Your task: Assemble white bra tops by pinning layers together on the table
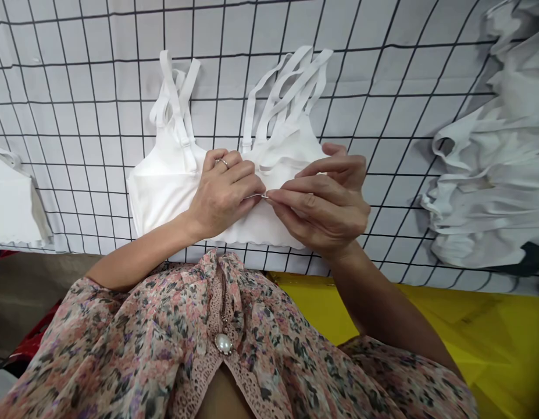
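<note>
A white strappy bra top [164, 180] lies flat on a white cloth with a black grid [382, 87], straps pointing away from me. My left hand [223, 192], a ring on one finger, rests on the garment's middle with the fingers curled and pinching its fabric. My right hand [325, 201] meets it fingertip to fingertip, thumb and forefinger pinched on a small thin thing I cannot make out at the garment's centre. Both hands cover the lower middle of the top.
A heap of white garments [482, 174] lies at the right. Another white piece [11, 203] sits at the left edge. A yellow surface [491, 337] runs below the table edge on the right; something red [34, 337] shows at lower left.
</note>
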Available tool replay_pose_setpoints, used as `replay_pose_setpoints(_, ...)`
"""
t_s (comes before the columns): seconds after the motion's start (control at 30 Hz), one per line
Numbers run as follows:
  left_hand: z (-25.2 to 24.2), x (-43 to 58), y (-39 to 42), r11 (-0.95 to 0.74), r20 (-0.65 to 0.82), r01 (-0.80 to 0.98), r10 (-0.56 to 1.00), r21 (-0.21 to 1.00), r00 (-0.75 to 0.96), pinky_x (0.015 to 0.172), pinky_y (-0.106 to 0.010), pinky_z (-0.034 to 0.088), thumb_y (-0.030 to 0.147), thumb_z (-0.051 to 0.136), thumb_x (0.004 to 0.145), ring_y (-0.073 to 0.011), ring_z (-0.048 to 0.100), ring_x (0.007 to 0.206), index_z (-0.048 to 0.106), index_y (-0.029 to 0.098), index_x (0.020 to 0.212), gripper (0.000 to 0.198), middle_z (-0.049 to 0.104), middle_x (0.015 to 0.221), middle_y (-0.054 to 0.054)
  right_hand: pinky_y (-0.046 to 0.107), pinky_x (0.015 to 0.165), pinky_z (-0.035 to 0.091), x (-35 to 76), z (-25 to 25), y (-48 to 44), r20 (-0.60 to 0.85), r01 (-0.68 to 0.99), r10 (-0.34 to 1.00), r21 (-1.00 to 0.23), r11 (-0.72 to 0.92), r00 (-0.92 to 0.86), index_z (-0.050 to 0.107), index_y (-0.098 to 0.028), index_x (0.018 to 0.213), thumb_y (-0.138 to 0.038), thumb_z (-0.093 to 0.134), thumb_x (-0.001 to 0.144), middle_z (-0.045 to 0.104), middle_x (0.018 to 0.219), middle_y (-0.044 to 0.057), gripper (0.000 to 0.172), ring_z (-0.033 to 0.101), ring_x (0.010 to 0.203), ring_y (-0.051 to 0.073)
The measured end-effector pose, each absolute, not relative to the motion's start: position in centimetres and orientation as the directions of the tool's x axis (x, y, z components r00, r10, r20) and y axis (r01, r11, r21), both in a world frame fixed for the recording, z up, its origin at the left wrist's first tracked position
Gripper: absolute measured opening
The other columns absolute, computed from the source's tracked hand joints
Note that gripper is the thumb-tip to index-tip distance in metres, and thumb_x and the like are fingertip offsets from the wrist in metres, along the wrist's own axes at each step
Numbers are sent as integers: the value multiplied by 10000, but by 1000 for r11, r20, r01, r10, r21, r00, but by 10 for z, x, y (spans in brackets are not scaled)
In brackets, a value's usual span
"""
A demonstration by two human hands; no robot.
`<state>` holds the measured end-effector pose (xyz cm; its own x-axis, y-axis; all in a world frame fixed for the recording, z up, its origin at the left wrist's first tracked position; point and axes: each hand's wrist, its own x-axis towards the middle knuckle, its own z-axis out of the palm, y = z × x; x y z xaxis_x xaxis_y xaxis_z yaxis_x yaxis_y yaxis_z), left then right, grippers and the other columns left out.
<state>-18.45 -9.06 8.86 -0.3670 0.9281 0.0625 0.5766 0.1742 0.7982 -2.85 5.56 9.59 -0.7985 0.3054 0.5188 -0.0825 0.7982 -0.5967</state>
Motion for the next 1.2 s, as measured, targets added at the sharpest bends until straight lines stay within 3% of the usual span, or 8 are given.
replay_pose_setpoints(0.17, 86, -185, -92, 130, 141, 628, 921, 768, -363, 1151, -475, 430, 285, 570, 1089, -216, 626, 983, 635, 276, 814, 282, 535, 778, -1, 541, 1147, 542, -29, 96, 57, 544, -143, 255, -585, 798, -799, 790, -372, 1063, -149, 804, 936, 776, 844, -19, 257, 677, 957, 256)
replay_pose_setpoints(0.33, 80, -182, -93, 161, 152, 754, 933, 637, -327, 1157, -470, 474, 309, 487, 1138, -199, 663, 994, 634, 259, 829, 346, 527, 785, 9, 479, 1081, 593, -34, 91, 57, 649, -164, 235, -492, 855, -724, 744, -313, 998, -214, 791, 966, 741, 799, -55, 114, 662, 871, 200)
replay_pose_setpoints(0.57, 80, -183, -96, 114, 217, 808, 933, 578, -287, 1123, -482, 496, 297, 451, 1159, -193, 663, 964, 656, 260, 836, 384, 560, 795, 12, 483, 1062, 606, -31, 95, 63, 594, -124, 170, -421, 898, -786, 713, -307, 951, -202, 746, 986, 740, 817, -27, 116, 668, 906, 208)
replay_pose_setpoints(0.67, 77, -185, -98, 63, 280, 815, 921, 576, -269, 1121, -440, 469, 282, 499, 1153, -192, 648, 976, 671, 272, 858, 341, 567, 770, 17, 581, 1101, 567, -29, 100, 70, 489, -115, 121, -426, 897, -864, 736, -293, 917, -210, 689, 1019, 725, 824, 14, 139, 680, 923, 239)
replay_pose_setpoints(0.77, 75, -187, -97, 92, 232, 806, 933, 584, -274, 1114, -425, 432, 312, 591, 1136, -197, 626, 974, 703, 277, 910, 255, 607, 781, 22, 650, 1125, 517, -31, 107, 81, 309, -101, 61, -482, 870, -949, 744, -287, 930, -239, 608, 1066, 715, 843, 44, 198, 686, 1000, 278)
replay_pose_setpoints(0.87, 73, -188, -94, 127, 194, 802, 937, 584, -290, 1072, -413, 410, 400, 675, 1109, -195, 604, 948, 752, 276, 974, 199, 664, 837, 20, 622, 1072, 532, -41, 113, 93, 156, -93, -12, -526, 845, -988, 737, -267, 922, -275, 544, 1101, 701, 864, 63, 263, 681, 1071, 297)
replay_pose_setpoints(1.07, 74, -196, -94, 62, 242, 793, 936, 606, -258, 1022, -403, 388, 436, 651, 1124, -184, 575, 895, 805, 281, 1012, 246, 656, 834, 22, 522, 1020, 528, -75, 120, 112, 82, -220, -210, -550, 806, -974, 734, -223, 873, -281, 438, 1148, 643, 820, 50, 408, 644, 1017, 246)
replay_pose_setpoints(1.2, 76, -199, -96, 83, 213, 778, 939, 622, -271, 1008, -408, 392, 420, 676, 1111, -186, 571, 873, 820, 279, 1011, 225, 624, 804, 24, 460, 1008, 511, -92, 119, 116, 16, -299, -341, -524, 798, -940, 690, -218, 759, -257, 521, 1126, 588, 767, 46, 406, 590, 977, 222)
